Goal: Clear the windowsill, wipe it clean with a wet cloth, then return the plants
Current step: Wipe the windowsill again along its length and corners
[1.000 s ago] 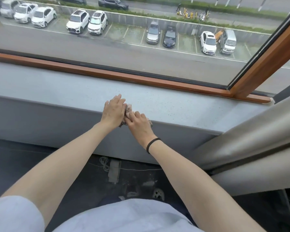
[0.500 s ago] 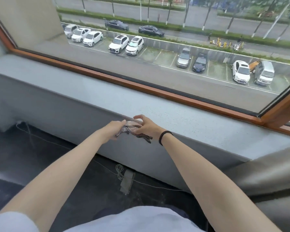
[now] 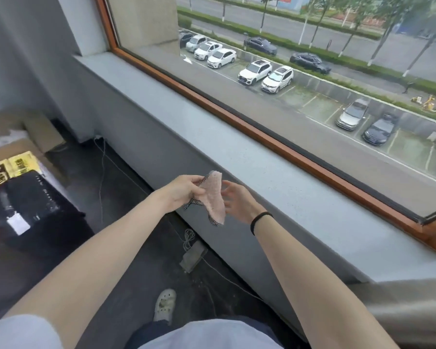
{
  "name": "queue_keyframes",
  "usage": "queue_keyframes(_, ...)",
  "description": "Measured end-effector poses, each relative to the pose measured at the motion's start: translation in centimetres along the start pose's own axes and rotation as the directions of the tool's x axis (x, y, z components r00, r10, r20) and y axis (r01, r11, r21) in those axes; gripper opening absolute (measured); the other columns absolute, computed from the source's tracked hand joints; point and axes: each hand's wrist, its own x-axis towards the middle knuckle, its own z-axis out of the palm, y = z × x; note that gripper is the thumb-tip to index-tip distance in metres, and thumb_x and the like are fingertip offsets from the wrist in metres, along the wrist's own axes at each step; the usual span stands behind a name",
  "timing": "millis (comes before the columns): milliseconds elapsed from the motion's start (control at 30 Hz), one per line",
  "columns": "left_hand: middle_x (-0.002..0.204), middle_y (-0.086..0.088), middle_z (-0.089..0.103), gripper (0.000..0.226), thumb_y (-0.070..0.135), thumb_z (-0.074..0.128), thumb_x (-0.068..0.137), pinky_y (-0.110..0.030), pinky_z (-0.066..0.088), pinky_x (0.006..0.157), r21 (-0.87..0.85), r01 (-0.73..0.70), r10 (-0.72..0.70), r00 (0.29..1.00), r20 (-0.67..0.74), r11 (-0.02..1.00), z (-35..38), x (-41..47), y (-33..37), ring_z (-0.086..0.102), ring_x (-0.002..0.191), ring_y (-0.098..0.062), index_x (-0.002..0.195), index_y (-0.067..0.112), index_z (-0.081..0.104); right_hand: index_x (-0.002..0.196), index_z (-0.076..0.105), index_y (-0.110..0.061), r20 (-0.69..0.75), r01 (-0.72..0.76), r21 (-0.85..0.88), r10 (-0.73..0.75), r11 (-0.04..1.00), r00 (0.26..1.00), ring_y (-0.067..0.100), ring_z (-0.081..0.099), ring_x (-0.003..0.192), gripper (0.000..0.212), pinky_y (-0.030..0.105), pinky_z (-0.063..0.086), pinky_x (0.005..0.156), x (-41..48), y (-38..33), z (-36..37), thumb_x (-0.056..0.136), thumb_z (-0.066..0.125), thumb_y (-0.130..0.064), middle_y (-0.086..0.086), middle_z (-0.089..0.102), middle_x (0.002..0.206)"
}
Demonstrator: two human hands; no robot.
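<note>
A small pink cloth [image 3: 214, 197] with a black-and-white checked edge hangs in the air in front of the sill's front edge. My left hand [image 3: 180, 193] pinches its upper edge between thumb and fingers. My right hand [image 3: 238, 203], with a black band on the wrist, is just right of the cloth, fingers relaxed and spread, not gripping it. The grey speckled windowsill [image 3: 275, 177] runs diagonally from upper left to lower right, bare of plants in this view. No plants are visible.
An orange-brown window frame [image 3: 262, 137] borders the sill. On the dark floor lie a power strip [image 3: 193, 256] with white cables. A black box [image 3: 33, 205] and cardboard with yellow packets [image 3: 10, 167] sit at left. A grey curtain [image 3: 410, 303] hangs lower right.
Both hands lifted the cloth off the sill's front edge and unfolded it. My view swung left, showing the sill's left end and the boxes. My right hand let go of the cloth.
</note>
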Motion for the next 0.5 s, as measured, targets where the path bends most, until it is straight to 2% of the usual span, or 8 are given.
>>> queue_keyframes(33, 0.102, -0.010, 0.067, 0.040, -0.014, 0.049, 0.085, -0.024, 0.050, 0.076, -0.014, -0.013, 0.014, 0.999, 0.044, 1.000, 0.0, -1.0, -0.1, 0.063, 0.089, -0.019, 0.121, 0.000, 0.058, 0.138, 0.037, -0.011, 0.045, -0.039, 0.004, 0.039, 0.999, 0.998, 0.034, 0.056, 0.114, 0.056, 0.045, 0.043, 0.100, 0.0, 0.4, 0.0, 0.083, 0.041, -0.012, 0.021, 0.049, 0.135)
queue_keyframes(100, 0.099, -0.007, 0.068, 0.040, -0.013, 0.050, 0.085, -0.024, 0.050, 0.075, -0.041, -0.027, 0.026, 1.000, -0.012, 0.999, -0.7, -2.3, -0.1, 0.062, 0.088, -0.018, 0.118, 0.006, 0.061, 0.131, 0.043, -0.001, 0.141, -0.117, 0.009, 0.115, 0.993, 0.983, 0.031, 0.057, 0.107, 0.049, 0.042, 0.043, 0.099, 0.5, 0.3, 0.7, 0.084, 0.033, -0.011, 0.021, 0.056, 0.128)
queue_keyframes(167, 0.093, -0.001, 0.069, 0.040, -0.011, 0.051, 0.085, -0.024, 0.051, 0.070, 0.003, -0.017, 0.018, 0.983, -0.183, 1.000, -1.8, -3.9, -0.1, 0.062, 0.083, -0.016, 0.116, 0.011, 0.063, 0.116, 0.050, -0.003, 0.200, -0.148, 0.029, 0.139, 0.989, 0.970, 0.021, 0.063, 0.074, 0.036, 0.029, 0.052, 0.071, 0.9, 0.3, 2.2, 0.086, 0.031, -0.009, 0.010, 0.067, 0.088)
queue_keyframes(200, 0.092, 0.000, 0.069, 0.041, -0.011, 0.051, 0.085, -0.026, 0.051, 0.072, 0.018, 0.000, 0.005, 0.961, -0.276, 1.000, -2.8, -4.9, -0.5, 0.061, 0.084, -0.016, 0.116, 0.013, 0.063, 0.112, 0.053, -0.005, 0.198, -0.154, 0.031, 0.145, 0.988, 0.969, 0.013, 0.056, 0.057, 0.032, 0.023, 0.046, 0.055, 0.9, 0.3, 3.3, 0.088, 0.032, -0.007, 0.003, 0.061, 0.071)
queue_keyframes(233, 0.093, 0.000, 0.069, 0.040, -0.010, 0.052, 0.085, -0.029, 0.049, 0.075, 0.015, 0.025, -0.018, 0.939, -0.345, 1.000, -3.9, -5.8, -1.0, 0.061, 0.086, -0.017, 0.114, 0.015, 0.063, 0.113, 0.057, -0.005, 0.172, -0.132, -0.001, 0.130, 0.991, 0.976, 0.010, 0.048, 0.051, 0.033, 0.020, 0.040, 0.049, 1.3, 0.5, 4.1, 0.088, 0.035, -0.004, 0.001, 0.057, 0.069)
queue_keyframes(367, 0.097, -0.002, 0.068, 0.034, -0.002, 0.060, 0.084, -0.031, 0.044, 0.084, 0.040, 0.149, -0.109, 0.857, -0.504, 0.988, -7.2, -9.3, -2.9, 0.060, 0.091, -0.016, 0.111, 0.018, 0.063, 0.118, 0.061, 0.002, 0.108, -0.035, -0.119, 0.048, 0.992, 0.993, 0.018, 0.058, 0.073, 0.046, 0.020, 0.049, 0.056, 2.8, 1.4, 7.3, 0.079, 0.039, 0.012, 0.014, 0.065, 0.106)
queue_keyframes(433, 0.102, -0.005, 0.069, 0.034, -0.003, 0.063, 0.080, -0.025, 0.046, 0.075, 0.107, 0.162, -0.063, 0.790, -0.610, 0.981, -7.9, -10.6, -3.7, 0.060, 0.090, -0.015, 0.110, 0.013, 0.066, 0.118, 0.063, 0.000, 0.064, -0.056, -0.144, 0.065, 0.988, 0.996, 0.021, 0.063, 0.083, 0.047, 0.024, 0.053, 0.062, 3.7, 2.2, 9.3, 0.080, 0.038, 0.012, 0.014, 0.066, 0.113)
queue_keyframes(500, 0.104, -0.009, 0.070, 0.038, -0.009, 0.061, 0.076, -0.021, 0.048, 0.072, 0.153, 0.118, 0.028, 0.697, -0.717, 0.981, -8.4, -12.1, -4.6, 0.061, 0.090, -0.016, 0.110, 0.006, 0.068, 0.125, 0.059, -0.002, 0.054, -0.147, -0.219, 0.162, 0.965, 0.985, 0.028, 0.063, 0.099, 0.043, 0.033, 0.053, 0.077, 4.3, 3.4, 11.9, 0.087, 0.038, 0.002, 0.015, 0.061, 0.124)
